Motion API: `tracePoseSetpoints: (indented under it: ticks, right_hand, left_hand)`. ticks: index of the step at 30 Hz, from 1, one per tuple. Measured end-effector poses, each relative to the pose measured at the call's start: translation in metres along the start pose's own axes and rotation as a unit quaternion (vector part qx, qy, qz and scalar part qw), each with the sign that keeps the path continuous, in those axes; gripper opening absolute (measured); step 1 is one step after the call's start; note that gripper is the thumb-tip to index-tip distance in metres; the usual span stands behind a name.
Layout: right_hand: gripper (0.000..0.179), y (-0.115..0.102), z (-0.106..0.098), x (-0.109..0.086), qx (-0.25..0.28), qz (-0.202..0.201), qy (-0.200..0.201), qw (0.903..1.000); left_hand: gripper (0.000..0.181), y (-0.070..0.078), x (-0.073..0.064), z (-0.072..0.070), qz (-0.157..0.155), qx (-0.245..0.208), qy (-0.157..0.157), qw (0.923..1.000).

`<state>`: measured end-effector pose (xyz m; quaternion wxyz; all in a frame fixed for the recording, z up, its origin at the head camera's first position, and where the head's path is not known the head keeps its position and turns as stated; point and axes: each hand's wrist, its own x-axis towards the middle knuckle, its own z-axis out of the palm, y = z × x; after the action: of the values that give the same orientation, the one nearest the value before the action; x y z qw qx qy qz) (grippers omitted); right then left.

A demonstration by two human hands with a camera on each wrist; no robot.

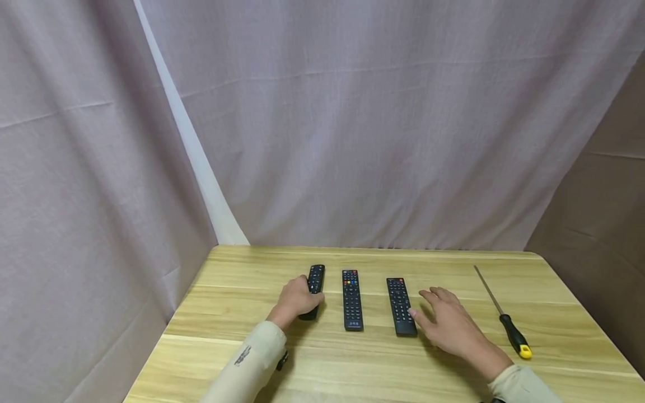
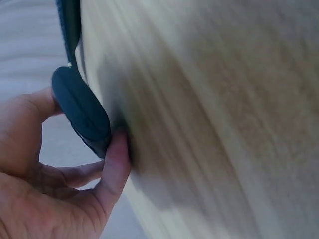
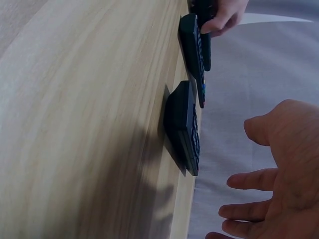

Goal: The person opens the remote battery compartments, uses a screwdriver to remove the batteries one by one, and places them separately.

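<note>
My left hand (image 1: 296,298) grips the leftmost black remote control (image 1: 316,274) by its sides, thumb on the near side edge. In the left wrist view the remote control (image 2: 82,104) shows its end, tilted between thumb and fingers close to the table. A middle remote control (image 1: 353,308) with coloured buttons lies just to the right. Further right lies a third remote control (image 1: 400,308). Beside it hovers my right hand (image 1: 448,324), fingers spread and holding nothing. The right wrist view shows a gap between that hand (image 3: 294,169) and the third remote control (image 3: 180,124).
A long screwdriver (image 1: 513,331) with a black and yellow handle lies on the wooden table (image 1: 564,319), right of my right hand. Grey curtains (image 1: 353,140) hang behind the table's far edge and along both sides.
</note>
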<state>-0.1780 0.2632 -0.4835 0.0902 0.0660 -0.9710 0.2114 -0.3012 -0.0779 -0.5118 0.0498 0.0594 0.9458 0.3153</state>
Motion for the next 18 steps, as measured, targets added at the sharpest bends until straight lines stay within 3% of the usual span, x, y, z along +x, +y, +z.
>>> tracePoseSetpoints:
  ticks: [5, 8, 10, 14, 15, 17, 18]
  right_hand:
    - [0.065, -0.003, 0.0, -0.001, -0.003, -0.006, 0.006, 1.0]
    - [0.065, -0.004, -0.001, 0.0, -0.009, -0.01, 0.01, 0.9999]
    - [0.065, -0.005, -0.001, 0.001, -0.011, -0.009, 0.01, 0.9998]
    - [0.066, -0.007, -0.001, 0.001, -0.009, -0.001, 0.006, 0.9999]
    - [0.066, -0.008, -0.002, 0.001, -0.008, -0.001, 0.006, 0.9999]
    - [0.065, -0.009, -0.002, 0.001, -0.008, -0.002, 0.006, 0.9999]
    - [0.064, -0.009, -0.002, 0.0, -0.007, -0.004, 0.006, 0.9999]
  left_hand:
    - [0.046, -0.002, -0.007, -0.01, 0.011, -0.062, -0.05, 0.9968]
    - [0.049, -0.009, -0.009, -0.011, 0.008, -0.139, -0.088, 0.9863]
    - [0.049, -0.014, -0.011, -0.011, 0.003, -0.217, -0.111, 0.9698]
    - [0.045, -0.02, -0.017, -0.013, -0.007, -0.379, -0.152, 0.9131]
    - [0.044, -0.021, -0.018, -0.015, -0.004, -0.4, -0.155, 0.9033]
    - [0.043, -0.02, -0.021, -0.018, 0.001, -0.423, -0.153, 0.8933]
    - [0.043, -0.02, -0.022, -0.02, 0.006, -0.418, -0.147, 0.8967]
